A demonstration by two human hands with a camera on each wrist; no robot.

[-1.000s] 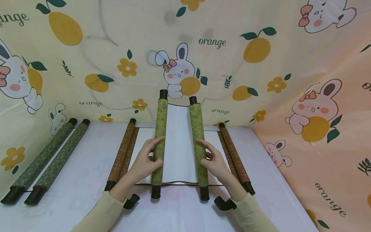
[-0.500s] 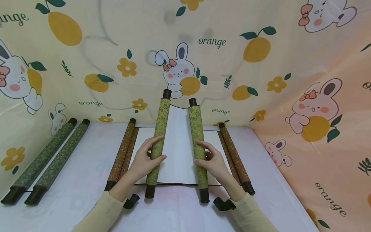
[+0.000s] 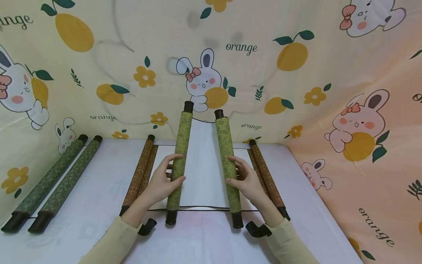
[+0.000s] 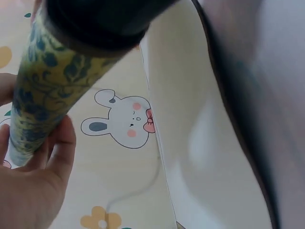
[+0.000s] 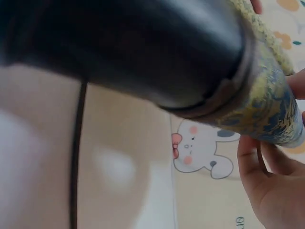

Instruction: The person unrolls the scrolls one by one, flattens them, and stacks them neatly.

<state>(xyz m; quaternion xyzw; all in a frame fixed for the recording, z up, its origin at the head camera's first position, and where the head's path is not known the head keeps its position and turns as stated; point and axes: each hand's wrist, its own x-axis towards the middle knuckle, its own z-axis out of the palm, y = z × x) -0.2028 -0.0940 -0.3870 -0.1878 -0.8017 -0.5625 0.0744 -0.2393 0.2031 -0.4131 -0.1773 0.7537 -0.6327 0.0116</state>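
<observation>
The left hand (image 3: 163,182) is curled round one yellow-green patterned roll with black ends (image 3: 184,134), the right hand (image 3: 249,181) round its matching roll (image 3: 224,139); white paper (image 3: 204,168) is spread between them, over the white counter (image 3: 204,240). The step seems to be rolling or unrolling; even turning is needed next.

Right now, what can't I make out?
Head: parts of left hand and right hand, hidden by left green roll and right green roll.
Head: left inner brown roll, near end behind left forearm.
Left wrist: left black cap, end cut off by top edge.
Right wrist: right black cap, end cut off by left edge.
</observation>
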